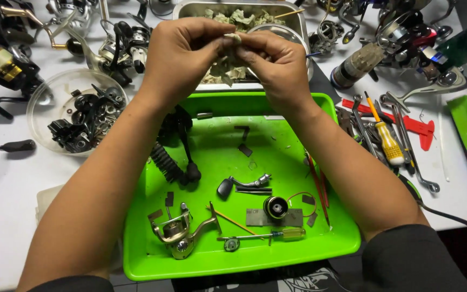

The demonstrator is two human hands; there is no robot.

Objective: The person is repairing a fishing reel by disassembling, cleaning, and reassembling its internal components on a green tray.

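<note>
Above the far edge of the green tray (136, 254), my left hand (182, 57) and right hand (277, 65) pinch one crumpled scrap of tissue (234, 37) between narrow fingertips. I judge short, firm rubbing works best. On the tray: one reel body (177, 232), one small screwdriver (277, 234), one spool (275, 206).

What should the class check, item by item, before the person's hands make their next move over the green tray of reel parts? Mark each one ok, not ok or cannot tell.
1. Both hands meet on the small crumpled wad: left hand, right hand: ok.
2. Whether a part sits inside the wad: cannot tell.
3. Green tray lies flat below the wrists: ok.
4. Reel body rests inside the tray: ok.
5. Small yellow-handled screwdriver lies within the tray: ok.
6. Metal pan of used wipes sits just behind the hands: ok.
</note>
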